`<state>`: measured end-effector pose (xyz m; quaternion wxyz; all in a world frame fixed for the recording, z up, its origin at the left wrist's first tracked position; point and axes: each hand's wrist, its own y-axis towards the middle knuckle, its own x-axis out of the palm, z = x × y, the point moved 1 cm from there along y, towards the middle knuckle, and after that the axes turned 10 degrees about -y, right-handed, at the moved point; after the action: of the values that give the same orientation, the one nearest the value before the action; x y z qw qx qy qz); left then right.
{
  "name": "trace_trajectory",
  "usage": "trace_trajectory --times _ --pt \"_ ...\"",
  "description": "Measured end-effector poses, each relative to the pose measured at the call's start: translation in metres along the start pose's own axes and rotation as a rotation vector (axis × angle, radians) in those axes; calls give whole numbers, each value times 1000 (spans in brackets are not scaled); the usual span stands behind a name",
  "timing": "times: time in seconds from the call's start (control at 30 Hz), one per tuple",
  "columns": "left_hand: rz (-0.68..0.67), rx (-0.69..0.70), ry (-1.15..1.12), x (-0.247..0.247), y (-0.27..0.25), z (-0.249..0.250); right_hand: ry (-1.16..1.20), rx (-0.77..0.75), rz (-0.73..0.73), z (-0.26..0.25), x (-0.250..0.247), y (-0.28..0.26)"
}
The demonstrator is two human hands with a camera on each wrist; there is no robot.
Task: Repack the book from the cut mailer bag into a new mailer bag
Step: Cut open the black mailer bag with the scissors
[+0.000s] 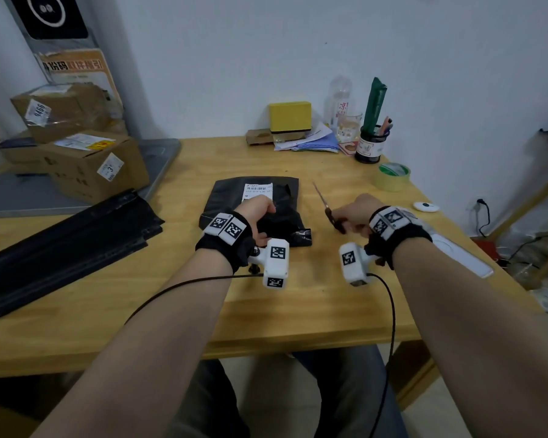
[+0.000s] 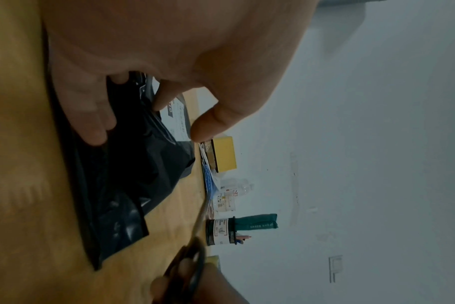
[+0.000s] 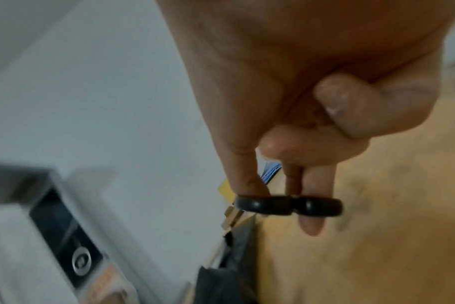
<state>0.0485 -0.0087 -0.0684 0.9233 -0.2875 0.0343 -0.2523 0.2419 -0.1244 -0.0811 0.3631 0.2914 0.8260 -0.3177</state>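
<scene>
The black mailer bag (image 1: 256, 210) is lying flat on the wooden tabletop (image 1: 298, 311), label side up, and is being pinned there by the left hand (image 1: 260, 216). The fingers (image 2: 91, 115) are being pressed down on the film near its crumpled near end, seemingly so that the bag is kept from sliding while that end is worked on. No clear pinch of the plastic is being shown; the thumb is held off the film in the left wrist view.

The scissors (image 1: 328, 207) are being held in the right hand (image 1: 356, 216), just beside the bag's right edge and apart from it. A thumb and a finger are being passed through the black handle rings (image 3: 288, 205), and the blades are being pointed away from the person, apparently closed.

The stack of new black mailer bags (image 1: 67, 245) is being kept at the left of the tabletop, well apart, probably ready for repacking.

The book itself is not being shown; it is judged to be inside the bag. Whether the bag's near end is already cut cannot be told, since it is being covered by the left hand and the film is dark and wrinkled. The right wrist view is blurred.
</scene>
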Motion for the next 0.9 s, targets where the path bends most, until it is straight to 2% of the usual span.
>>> trace_trajectory --times 0.13,0.2,0.47,0.73,0.8,0.9 --pt "59 16 31 -8 14 9 531 -84 -162 -18 1 15" --pt "81 21 81 -11 23 14 642 -135 -209 -32 1 24" --pt "86 19 156 -22 90 48 731 -256 -427 -75 12 69" --pt "-121 90 176 -14 152 79 798 -218 -488 -94 46 123" --pt "-106 127 168 -16 158 82 807 -194 -470 -93 55 133" --pt "65 207 132 -29 163 84 808 -174 -447 -89 64 140"
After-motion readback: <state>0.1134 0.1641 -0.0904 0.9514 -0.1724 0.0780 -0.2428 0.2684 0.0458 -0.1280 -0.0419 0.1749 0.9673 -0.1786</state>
